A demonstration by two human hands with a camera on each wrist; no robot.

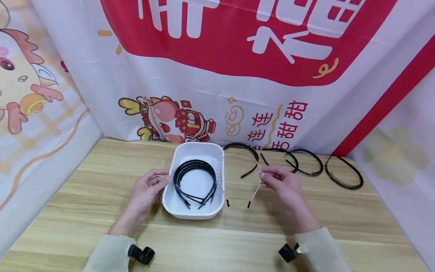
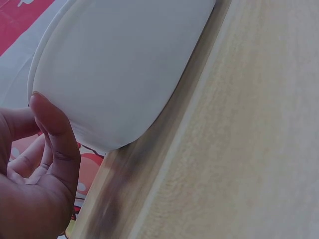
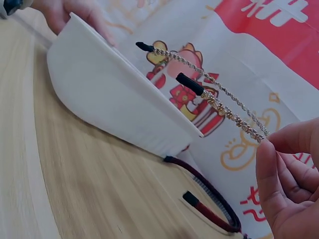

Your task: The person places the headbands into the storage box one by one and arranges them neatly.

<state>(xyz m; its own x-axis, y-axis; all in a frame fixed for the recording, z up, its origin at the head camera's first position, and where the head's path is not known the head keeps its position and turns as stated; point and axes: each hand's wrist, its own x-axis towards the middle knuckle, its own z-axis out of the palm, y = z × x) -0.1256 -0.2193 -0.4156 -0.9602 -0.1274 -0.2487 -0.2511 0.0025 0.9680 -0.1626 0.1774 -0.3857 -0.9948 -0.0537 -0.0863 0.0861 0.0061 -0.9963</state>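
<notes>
A white basin [image 1: 200, 215] stands on the wooden table, with several black headbands [image 1: 195, 164] lying inside it. My left hand [image 1: 144, 192] pinches the basin's left rim between thumb and fingers; the left wrist view shows the thumb [image 2: 52, 117] at the rim. Just right of the basin, my right hand [image 1: 282, 187] pinches one side of a thin beaded headband [image 1: 255, 192] with dark tips. In the right wrist view the beaded headband [image 3: 229, 112] is held above the table, its two ends pointing toward the basin [image 3: 114, 89].
A dark toothed headband [image 1: 249, 172] lies behind the beaded one. Farther right are several more dark headbands [image 1: 317, 173], the last [image 1: 344, 185] near the table's back right. A printed cloth [image 1: 221, 102] hangs behind the table [image 1: 204, 241].
</notes>
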